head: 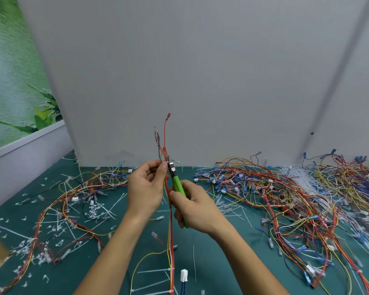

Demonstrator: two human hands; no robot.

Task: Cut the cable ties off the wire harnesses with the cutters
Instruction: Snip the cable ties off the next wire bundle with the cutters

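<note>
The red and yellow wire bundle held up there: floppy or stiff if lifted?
Probably floppy over its length: the thin red and yellow wire harness stands only in short ends above the left hand, while below it hangs to the green table mat. Likely light, since one pinch holds it up.

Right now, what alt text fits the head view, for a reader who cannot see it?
A left hand pinches a thin wire harness upright while the right hand holds green-handled cutters with their tip at the bundle. Below, a teal table is strewn with more coloured harnesses and cut white cable ties.
</note>
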